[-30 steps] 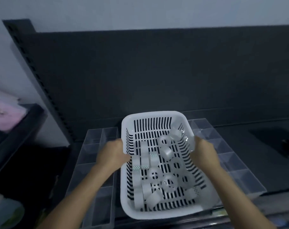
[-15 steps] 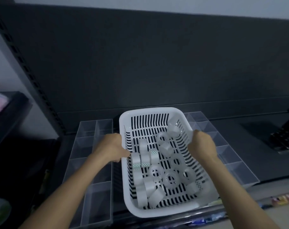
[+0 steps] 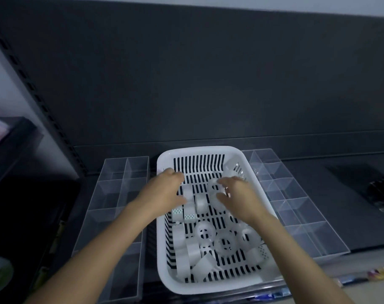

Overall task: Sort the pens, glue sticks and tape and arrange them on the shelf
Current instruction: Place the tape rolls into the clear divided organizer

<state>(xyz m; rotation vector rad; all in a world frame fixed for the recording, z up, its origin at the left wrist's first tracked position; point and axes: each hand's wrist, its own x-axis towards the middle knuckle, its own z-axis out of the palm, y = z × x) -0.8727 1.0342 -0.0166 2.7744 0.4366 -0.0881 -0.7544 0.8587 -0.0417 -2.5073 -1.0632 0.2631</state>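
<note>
A white slotted basket (image 3: 200, 150) stands on the dark shelf (image 3: 340, 224) and holds several clear and white tape rolls (image 3: 225, 242). Both of my hands are inside it, over its far half. My left hand (image 3: 162, 194) hovers by the left wall, fingers loosely curved, with its thumb against an upright roll (image 3: 188, 194). My right hand (image 3: 239, 197) has its thumb and fingers closed round a clear tape roll (image 3: 213, 190). No pens or glue sticks can be made out in the basket.
Clear divided organiser trays flank the basket, one on the left (image 3: 112, 194) and one on the right (image 3: 296, 207). A dark object (image 3: 382, 194) lies at the far right of the shelf. Small coloured items (image 3: 382, 270) sit below the shelf's front edge.
Both hands have let go of the basket's side rims and moved inward over the tape rolls. The right hand has closed on a roll. The basket has stayed on the shelf.
</note>
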